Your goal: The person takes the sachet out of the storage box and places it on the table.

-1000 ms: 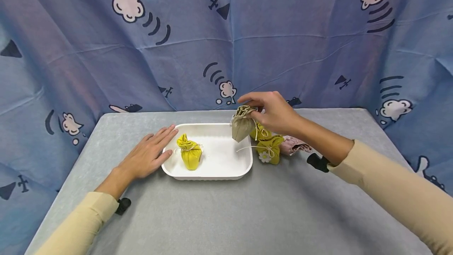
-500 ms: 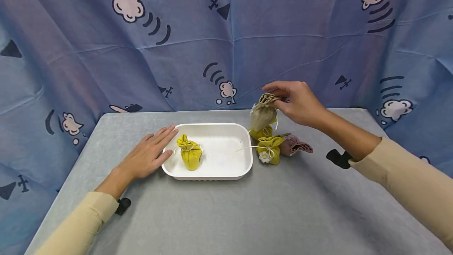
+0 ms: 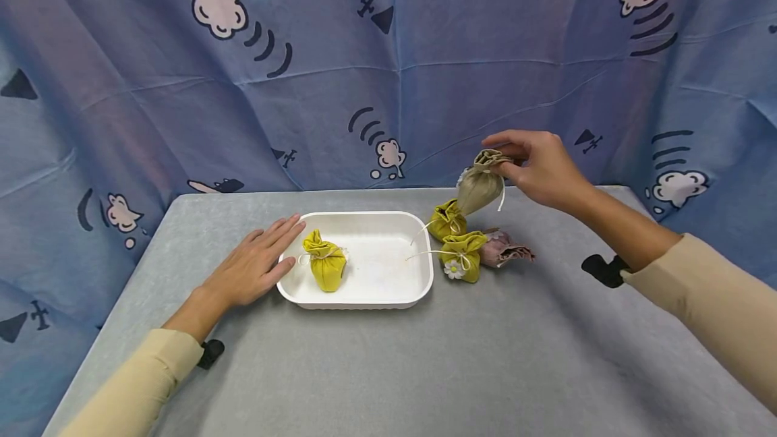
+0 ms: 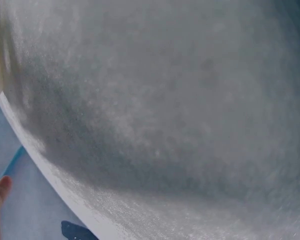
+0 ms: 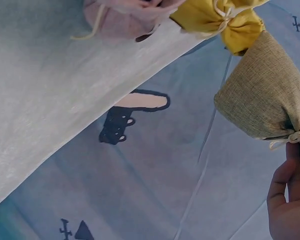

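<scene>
Beige pouch [image 3: 479, 191], right hand [image 3: 537, 166] pinching, yellow pouches [image 3: 460, 248] beside tray [image 3: 382, 275], left hand [image 3: 251, 265] straight-fingered at its rim

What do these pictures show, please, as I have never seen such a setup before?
There is no machine here, only a person working bare-handed. The wide picture is taken from the head; the other two come from the left and right wrists. A grey table bears a white tray with a yellow bag inside. The left hand rests at the tray's left edge. Right of the tray are a second yellow bag, a third yellow bag behind it, and a pink bag. The right hand has a beige bag raised in its grip, held by the gathered neck.
</scene>
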`<state>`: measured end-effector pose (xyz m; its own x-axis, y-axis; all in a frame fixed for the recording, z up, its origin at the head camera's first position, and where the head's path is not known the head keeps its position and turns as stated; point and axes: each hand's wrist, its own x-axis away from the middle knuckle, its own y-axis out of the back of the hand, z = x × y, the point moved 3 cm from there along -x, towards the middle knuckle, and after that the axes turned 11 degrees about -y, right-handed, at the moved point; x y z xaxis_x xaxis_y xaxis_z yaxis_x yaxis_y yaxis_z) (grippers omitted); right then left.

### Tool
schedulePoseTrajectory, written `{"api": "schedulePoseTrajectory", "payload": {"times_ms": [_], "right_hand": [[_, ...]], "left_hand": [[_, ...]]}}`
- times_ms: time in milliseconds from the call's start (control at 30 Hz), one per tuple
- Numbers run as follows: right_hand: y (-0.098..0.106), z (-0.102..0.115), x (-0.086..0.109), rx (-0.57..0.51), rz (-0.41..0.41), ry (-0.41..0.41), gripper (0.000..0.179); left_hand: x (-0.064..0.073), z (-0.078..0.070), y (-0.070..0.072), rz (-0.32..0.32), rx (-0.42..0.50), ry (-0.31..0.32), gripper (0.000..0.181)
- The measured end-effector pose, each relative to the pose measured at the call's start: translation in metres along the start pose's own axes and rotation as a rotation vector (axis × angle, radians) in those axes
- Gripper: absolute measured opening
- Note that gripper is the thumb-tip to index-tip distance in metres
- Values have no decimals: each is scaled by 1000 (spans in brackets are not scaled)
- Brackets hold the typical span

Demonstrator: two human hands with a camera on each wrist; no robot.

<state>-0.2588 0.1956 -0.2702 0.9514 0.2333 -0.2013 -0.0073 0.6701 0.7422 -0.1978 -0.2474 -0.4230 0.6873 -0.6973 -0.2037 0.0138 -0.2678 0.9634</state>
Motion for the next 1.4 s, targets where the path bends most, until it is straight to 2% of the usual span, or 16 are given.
{"api": "schedulePoseTrajectory", "payload": {"times_ms": [267,500,667,800,1200,1400], "right_hand": [[8,-17,0,38,-26,-33,35],[13,-26,2,26,-30,-55,34],[13,-36,2,54,-27,-100,34],[9,-46,3,62,-13,-138,34],[-8,-69,4,60,-48,-148,33],[-25,-78,5,51,-5,-184,33]], "left_hand": [[0,0,0,9,9,10,63],[0,0,0,13,6,10,63],[1,1,-1,4,8,5,62],[1,1,-1,4,12,6,62],[0,2,0,24,16,19,63],[0,1,0,9,10,10,63]]}}
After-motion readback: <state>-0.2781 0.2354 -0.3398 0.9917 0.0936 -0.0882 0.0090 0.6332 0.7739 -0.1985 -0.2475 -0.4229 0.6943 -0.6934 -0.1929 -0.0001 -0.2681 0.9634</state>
